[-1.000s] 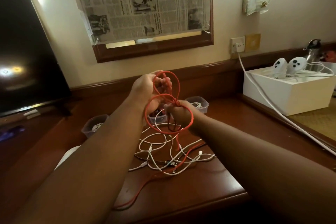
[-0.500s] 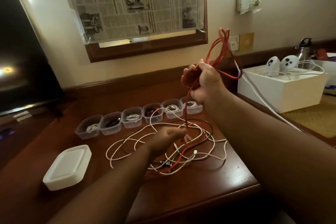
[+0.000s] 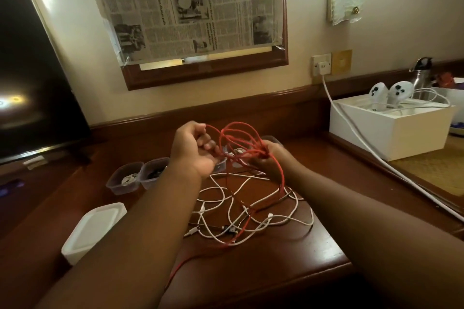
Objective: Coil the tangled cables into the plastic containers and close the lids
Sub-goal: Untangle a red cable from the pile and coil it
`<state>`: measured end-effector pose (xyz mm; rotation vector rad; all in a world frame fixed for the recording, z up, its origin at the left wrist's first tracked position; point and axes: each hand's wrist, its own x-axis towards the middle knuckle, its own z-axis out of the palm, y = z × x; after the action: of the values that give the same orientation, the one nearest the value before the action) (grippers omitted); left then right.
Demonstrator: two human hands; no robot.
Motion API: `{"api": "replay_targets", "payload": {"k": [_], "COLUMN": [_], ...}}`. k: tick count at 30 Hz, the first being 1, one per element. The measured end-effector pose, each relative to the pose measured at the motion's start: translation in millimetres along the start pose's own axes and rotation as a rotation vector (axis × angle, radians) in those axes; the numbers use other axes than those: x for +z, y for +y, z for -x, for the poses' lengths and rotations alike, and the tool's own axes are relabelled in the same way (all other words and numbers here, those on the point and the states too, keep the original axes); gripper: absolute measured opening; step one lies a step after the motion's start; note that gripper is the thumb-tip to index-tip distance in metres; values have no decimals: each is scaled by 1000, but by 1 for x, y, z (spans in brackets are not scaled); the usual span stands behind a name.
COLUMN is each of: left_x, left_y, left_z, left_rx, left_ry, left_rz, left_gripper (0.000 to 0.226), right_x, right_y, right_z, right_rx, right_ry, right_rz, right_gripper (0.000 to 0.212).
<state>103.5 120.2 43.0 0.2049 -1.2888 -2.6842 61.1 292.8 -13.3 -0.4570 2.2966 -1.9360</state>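
Both hands are up over the wooden desk (image 3: 288, 256), working the red cable (image 3: 241, 133). The left hand (image 3: 194, 149) has its fingers curled round one side of the loops; the right hand (image 3: 270, 159) pinches the gathered strands where they bunch together. Several red loops arch between the two fists, and the free end trails down into the knot of white cables (image 3: 253, 211) lying on the desk below, then on toward the near edge.

This cord looks light and limp, a bit springy, so the loops will want to flop open. Best held at the crossing point, where the right hand has it.

Open plastic containers (image 3: 124, 179) sit in a row behind, some hidden by the arms; which one is free for this cable is hard to say. White lids (image 3: 96, 227) wait stacked at the left.
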Motion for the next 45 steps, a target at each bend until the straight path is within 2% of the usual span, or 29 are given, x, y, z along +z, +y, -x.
{"api": "replay_targets", "payload": {"k": [1, 5, 7, 9, 11, 14, 17, 18, 20, 22, 25, 28, 31, 35, 37, 39, 42, 45], "left_x": [4, 13, 13, 11, 6, -10, -28, -34, -42, -46, -50, -52, -41, -9, 6, 18, 28, 35], "left_y": [4, 10, 8, 5, -1, -26, -55, -61, -68, -67, -52, -28, -8, 0, 2, 6, 16, 22], "left_z": [2, 0, -3, -5, -8, -12, 2, 8, 16, 15, 5, -7, -9, 5, 9, 11, 15, 24], "left_rx": [0, -5, -1, 22, 43, -1, -211, -280, -300, -208, -193, -204, -153, -115, -88, -91, -82, -68], "left_ry": [-1, 30, 27, 33, 76, 58, -291, -419, -548, -476, -113, 58, 53, -35, -57, -45, -26, -25], "left_rz": [-21, -63, -76, -69, -63, -240, -601, -733, -992, -1109, -950, -674, -517, -213, -118, -80, -81, -137], "left_gripper": [29, 28, 23, 16, 19, 43, 68, 69, 53, 33, 28, 36, 29, 31, 29, 29, 31, 31], "right_x": [1, 5, 5, 3, 1, -2, -6, -9, -20, -32, -39, -32, -18, 9, 25, 35, 39, 41], "right_y": [0, -5, -12, -16, -18, -22, -30, -34, -38, -38, -32, -26, -24, -28, -29, -31, -37, -38], "right_z": [2, 11, 12, 13, 16, 12, 3, 1, -2, -2, -1, 5, 13, 31, 41, 49, 55, 55], "right_rx": [-10, -46, -18, -10, 13, 76, 67, 45, 12, 16, -12, -70, -80, -114, -163, -204, -223, -162], "right_ry": [-54, -164, -174, -164, -152, -63, 50, 81, 165, 239, 246, 171, 30, -109, -172, -227, -354, -342], "right_rz": [71, 330, 465, 493, 301, -233, -716, -826, -901, -862, -643, -339, -123, 127, 108, 42, -54, 77], "right_gripper": [10, 20, 19, 21, 19, 20, 19, 21, 23, 23, 18, 18, 21, 9, 2, 13, 14, 15]}}
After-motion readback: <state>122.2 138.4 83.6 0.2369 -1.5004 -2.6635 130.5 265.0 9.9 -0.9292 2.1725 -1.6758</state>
